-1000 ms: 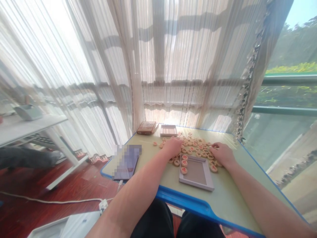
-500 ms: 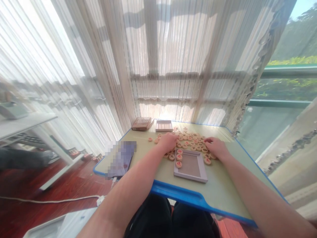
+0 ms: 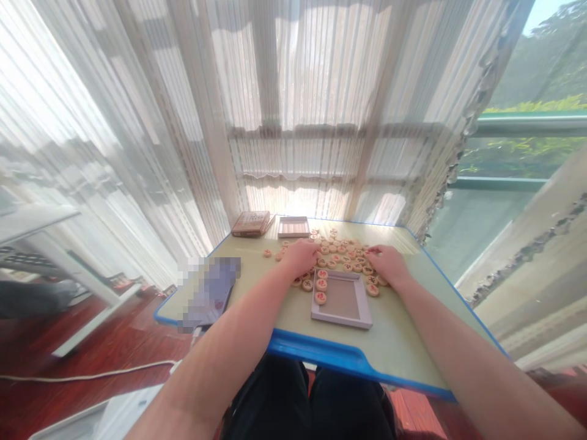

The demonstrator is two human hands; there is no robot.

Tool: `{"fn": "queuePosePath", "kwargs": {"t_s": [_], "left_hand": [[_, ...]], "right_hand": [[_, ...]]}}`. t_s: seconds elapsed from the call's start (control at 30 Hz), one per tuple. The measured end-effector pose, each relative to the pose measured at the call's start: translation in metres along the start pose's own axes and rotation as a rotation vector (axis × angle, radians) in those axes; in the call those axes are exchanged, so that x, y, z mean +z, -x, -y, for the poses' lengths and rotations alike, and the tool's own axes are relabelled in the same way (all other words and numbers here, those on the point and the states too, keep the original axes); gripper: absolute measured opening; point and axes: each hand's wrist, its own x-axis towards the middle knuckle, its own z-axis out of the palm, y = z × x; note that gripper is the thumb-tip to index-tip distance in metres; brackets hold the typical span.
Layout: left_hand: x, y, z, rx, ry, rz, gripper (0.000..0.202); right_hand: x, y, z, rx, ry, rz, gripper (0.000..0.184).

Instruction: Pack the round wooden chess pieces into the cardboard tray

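Note:
Several round wooden chess pieces [image 3: 343,255] with red and dark characters lie scattered on a green table [image 3: 413,342] with a blue edge. My left hand [image 3: 300,258] rests palm down on the left side of the pile, fingers curled over some pieces. On the pile's right side my right hand [image 3: 387,264] also lies palm down, its fingers bent onto pieces. A shallow grey tray [image 3: 342,299] sits just in front of the hands, with a few pieces [image 3: 320,285] at its left rim.
A brown box [image 3: 250,223] and a second small tray [image 3: 293,227] stand at the table's far edge by the sheer curtains. A blurred dark flat object [image 3: 208,293] lies on the table's left. A white desk [image 3: 32,223] stands left; a cable [image 3: 92,371] runs over the red floor.
The view has drifted, so table and hands sit lower left in the picture. Both hands stay on the pile with only slight shifts.

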Motion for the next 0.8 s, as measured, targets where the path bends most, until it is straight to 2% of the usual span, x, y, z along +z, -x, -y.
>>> {"fn": "queuePosePath", "kwargs": {"t_s": [0.13,0.37,0.47,0.63,0.8], "left_hand": [[-0.004,0.003,-0.001,-0.023,0.004,-0.003,0.025],[0.000,0.000,0.001,-0.053,-0.070,0.026,0.034],[0.001,-0.001,0.003,-0.086,-0.078,0.040,0.046],[-0.001,-0.001,0.003,-0.123,-0.081,0.033,0.040],[-0.001,-0.002,0.003,-0.154,-0.053,0.039,0.046]], "right_hand": [[-0.010,-0.001,0.005,0.032,0.007,0.027,0.030],[-0.031,0.011,0.018,0.002,0.099,0.245,0.030],[-0.032,0.014,0.020,-0.050,0.121,0.268,0.029],[-0.036,0.013,0.020,-0.006,0.172,0.306,0.030],[-0.039,0.015,0.023,-0.006,0.193,0.317,0.028]]}}
